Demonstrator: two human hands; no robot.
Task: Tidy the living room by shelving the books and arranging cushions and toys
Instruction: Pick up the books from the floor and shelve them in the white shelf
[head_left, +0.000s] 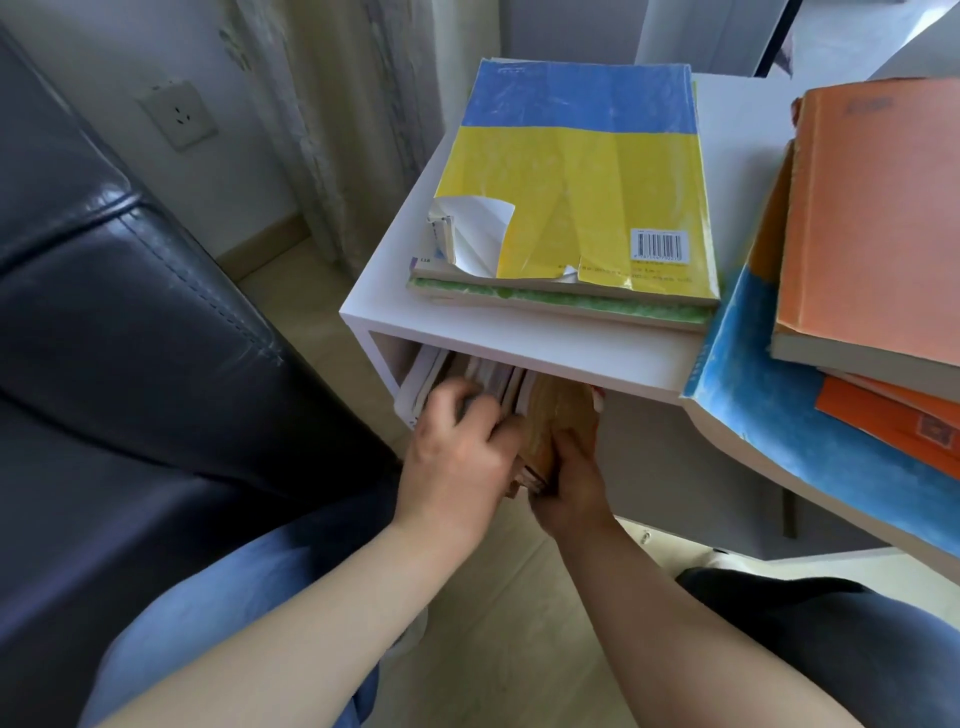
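My left hand presses worn upright paperbacks aside; my right hand clasps a brown, frayed book entering the white shelf

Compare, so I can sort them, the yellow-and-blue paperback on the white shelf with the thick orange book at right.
The yellow-and-blue paperback has a torn, curled cover corner; the thick orange book looks intact. The paperback tops a green-edged book on the white shelf; the orange book tops a stack over a blue cover. Both lie flat, unshelved.
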